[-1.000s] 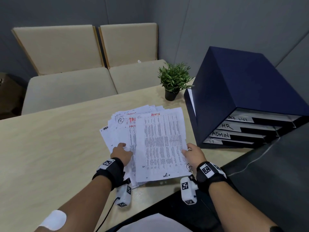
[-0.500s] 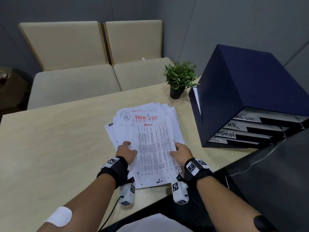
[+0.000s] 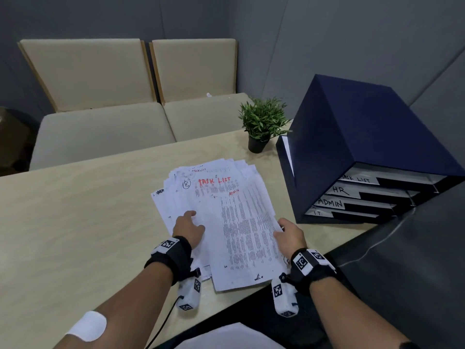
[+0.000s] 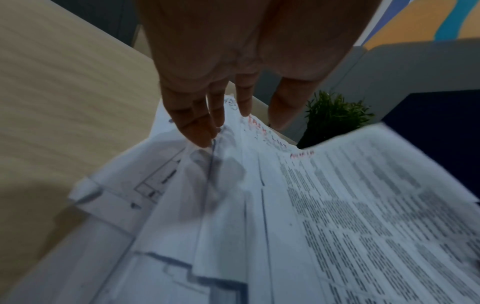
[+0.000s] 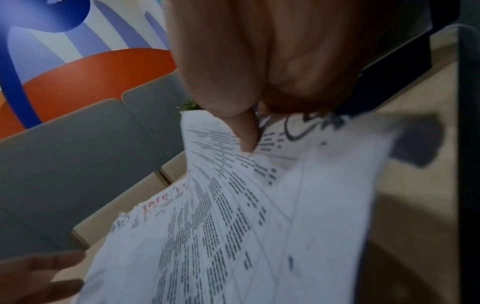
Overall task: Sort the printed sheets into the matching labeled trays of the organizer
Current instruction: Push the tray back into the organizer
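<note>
Tabletop point(image 3: 75, 222): left hand point(image 3: 189, 229) flat on sheets point(image 3: 214, 197); right hand point(image 3: 289, 236) pinches top sheet point(image 3: 247, 238).

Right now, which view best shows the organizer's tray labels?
Head view: the organizer faces the camera, labels TASK LIST, HR, ADMIN and IT readable. Left wrist shows only a dark blue corner; right wrist shows no labels.

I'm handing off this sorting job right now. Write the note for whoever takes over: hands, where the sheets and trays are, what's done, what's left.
Left hand: fingers straight, pressing down the loose pile of white printed sheets on the pale wooden table.
Right hand: pinches the right edge of the top printed sheet marked ADMIN in red.
Dark blue tray organizer stands right of the pile; labels top to bottom: TASK LIST, HR, ADMIN, IT.
Done: cannot tell what is filed.
Left: file the ADMIN sheet, then the TASK LIST sheet beneath and the rest.
</note>
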A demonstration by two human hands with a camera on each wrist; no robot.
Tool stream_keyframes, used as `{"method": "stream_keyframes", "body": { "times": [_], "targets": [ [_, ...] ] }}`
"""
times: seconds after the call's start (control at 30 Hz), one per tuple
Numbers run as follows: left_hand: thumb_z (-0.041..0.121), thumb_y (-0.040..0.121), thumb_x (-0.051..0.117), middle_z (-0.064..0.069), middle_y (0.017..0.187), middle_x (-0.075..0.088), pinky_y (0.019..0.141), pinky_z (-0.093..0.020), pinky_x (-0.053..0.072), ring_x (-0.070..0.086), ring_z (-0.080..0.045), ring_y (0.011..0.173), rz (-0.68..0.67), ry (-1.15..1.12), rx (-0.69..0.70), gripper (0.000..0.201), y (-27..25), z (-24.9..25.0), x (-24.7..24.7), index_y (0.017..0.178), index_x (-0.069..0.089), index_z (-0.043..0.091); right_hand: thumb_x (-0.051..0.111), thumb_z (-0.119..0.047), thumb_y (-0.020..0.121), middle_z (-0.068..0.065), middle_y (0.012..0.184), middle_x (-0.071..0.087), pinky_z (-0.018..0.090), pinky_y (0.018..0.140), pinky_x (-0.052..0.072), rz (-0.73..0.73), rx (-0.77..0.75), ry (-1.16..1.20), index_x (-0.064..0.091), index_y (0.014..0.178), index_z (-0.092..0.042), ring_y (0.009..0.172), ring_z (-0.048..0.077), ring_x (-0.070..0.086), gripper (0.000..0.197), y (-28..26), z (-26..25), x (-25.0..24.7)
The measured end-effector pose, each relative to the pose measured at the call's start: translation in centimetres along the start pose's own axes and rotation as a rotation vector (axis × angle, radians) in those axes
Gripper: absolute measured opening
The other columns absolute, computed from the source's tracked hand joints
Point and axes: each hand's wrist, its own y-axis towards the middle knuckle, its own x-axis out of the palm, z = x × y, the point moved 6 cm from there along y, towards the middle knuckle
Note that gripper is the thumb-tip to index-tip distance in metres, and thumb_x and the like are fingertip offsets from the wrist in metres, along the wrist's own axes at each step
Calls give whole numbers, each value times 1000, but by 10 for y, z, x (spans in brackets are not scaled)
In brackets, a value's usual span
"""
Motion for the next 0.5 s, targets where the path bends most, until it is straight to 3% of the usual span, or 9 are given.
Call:
{"method": "stream_keyframes", "body": {
  "times": [0.07, 0.17, 0.27, 0.3, 0.37, 0.43, 0.5],
  "targets": [
    [18, 89, 58, -16, 144, 39, 99, -37, 41, 47, -32, 125, 2, -33, 0, 59, -1, 2, 4, 143, 34, 14, 50, -2, 92, 8, 92, 67, 24, 63, 46, -19, -40, 65, 63, 94, -13, 74, 23, 58, 17, -5, -2, -2],
    [28, 85, 67, -16, 148, 36, 108, -47, 35, 37, -34, 134, 70, -128, 0, 76, 1, 4, 0, 148, 25, 18, 52, -4, 94, 2, 99, 70, 22, 76, 52, -65, -79, 211, 63, 103, -13, 91, 20, 66, 17, -9, -3, -12],
    [31, 83, 72, -12, 150, 33, 111, -48, 32, 34, -31, 138, 70, -352, 47, 89, -2, 17, -5, 150, 15, 20, 54, -6, 93, 3, 109, 71, 47, 95, 51, -117, -89, 411, 64, 110, -22, 102, 23, 67, 26, -8, -6, -24],
    [28, 84, 72, -11, 147, 37, 110, -47, 35, 39, -30, 134, 35, -443, 60, 87, -6, 24, -6, 150, 16, 19, 54, -5, 93, 5, 110, 71, 50, 97, 50, -135, -97, 452, 65, 109, -24, 104, 25, 67, 27, -7, -10, -28],
    [27, 79, 75, -7, 136, 51, 105, -46, 41, 51, -26, 122, -2, -529, 120, 74, -12, 39, -11, 140, 34, 17, 54, 0, 93, 7, 112, 70, 51, 99, 48, -167, -115, 508, 63, 107, -21, 106, 26, 66, 26, -6, -20, -33],
    [30, 73, 72, -4, 125, 61, 101, -47, 46, 59, -24, 113, 38, -524, 200, 61, -21, 55, -21, 127, 49, 17, 55, 1, 92, 5, 112, 71, 51, 99, 48, -184, -144, 525, 62, 107, -20, 106, 24, 66, 26, -6, -31, -39],
    [17, 80, 70, -2, 117, 65, 95, -43, 50, 63, -21, 106, 80, -570, 272, 45, -31, 73, -31, 121, 54, 16, 58, -1, 91, 1, 114, 70, 48, 99, 49, -186, -179, 518, 61, 113, -22, 107, 20, 66, 30, -6, -43, -47]
  ]
}}
